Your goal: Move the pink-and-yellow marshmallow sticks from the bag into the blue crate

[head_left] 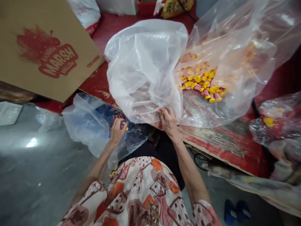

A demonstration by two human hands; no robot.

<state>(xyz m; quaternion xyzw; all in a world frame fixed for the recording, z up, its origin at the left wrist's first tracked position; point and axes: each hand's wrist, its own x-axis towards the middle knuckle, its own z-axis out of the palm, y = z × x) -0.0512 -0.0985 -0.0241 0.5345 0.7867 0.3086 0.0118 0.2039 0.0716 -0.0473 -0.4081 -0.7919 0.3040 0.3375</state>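
Observation:
A big clear plastic bag [150, 69] lies open on the red table [235, 147], with a heap of yellow and pink wrapped sweets [202, 83] inside it. My right hand [168, 121] grips the near edge of this bag, fingers closed on the plastic. My left hand [117, 128] is lower down, fingers curled round a small dark item with a yellow bit, at the mouth of a second clear bag [91, 125] hanging by my lap.
A brown cardboard sheet [44, 47] with a red MARSH print leans at the upper left. More filled plastic bags [277, 125] sit at the right. Grey floor [35, 169] lies at the left; blue slippers [235, 212] are on it lower right.

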